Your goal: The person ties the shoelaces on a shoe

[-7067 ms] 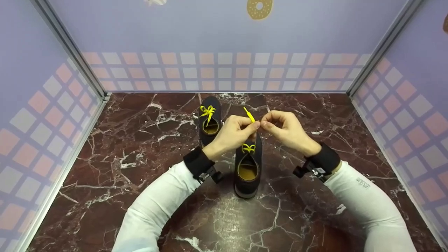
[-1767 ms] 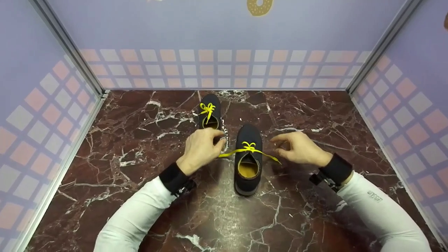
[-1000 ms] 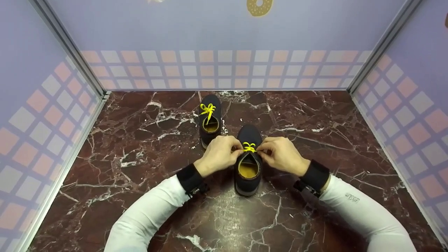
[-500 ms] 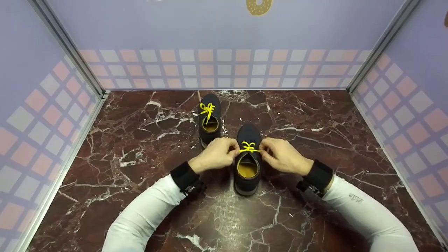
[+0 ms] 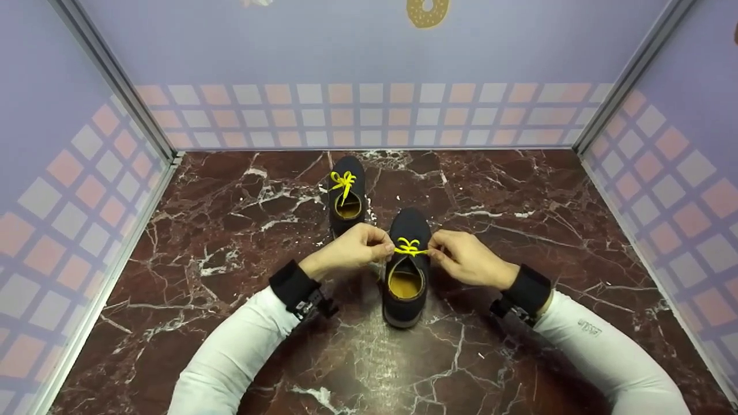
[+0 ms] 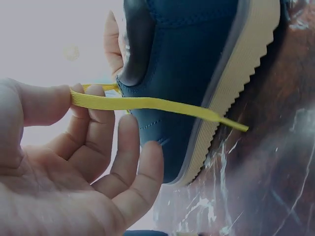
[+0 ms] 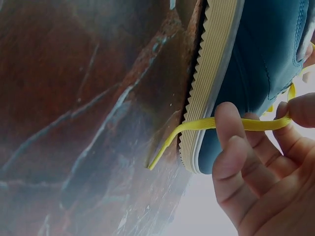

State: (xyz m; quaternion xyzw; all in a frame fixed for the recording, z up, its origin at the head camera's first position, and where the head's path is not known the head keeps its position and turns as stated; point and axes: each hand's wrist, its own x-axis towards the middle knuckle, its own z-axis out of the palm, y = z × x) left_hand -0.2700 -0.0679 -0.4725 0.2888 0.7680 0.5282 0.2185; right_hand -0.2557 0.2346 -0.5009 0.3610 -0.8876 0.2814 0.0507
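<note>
A dark shoe (image 5: 410,222) with a tan insole stands on the marbled surface, toe pointing away. Its yellow shoelace (image 5: 409,251) runs taut across the top between my two hands. At the shoe's left side my left hand (image 5: 353,251) pinches one lace between thumb and fingertips; in the left wrist view the lace's loose end (image 6: 172,107) hangs past the ridged sole. Opposite it, my right hand (image 5: 470,258) pinches the other lace, whose free end (image 7: 197,124) trails down beside the sole in the right wrist view.
A second dark shoe (image 5: 349,222), its yellow lace tied in a bow (image 5: 343,181), stands behind and left, near my left hand. Lilac walls with checked tiles (image 5: 372,115) enclose the marbled tabletop (image 5: 230,230) at the back and both sides.
Earlier both hands worked on a lace above the toe, then spread apart with the laces lying out sideways. They came in to pinch both laces, now pulled taut; the shoe's heel shifted slightly left.
</note>
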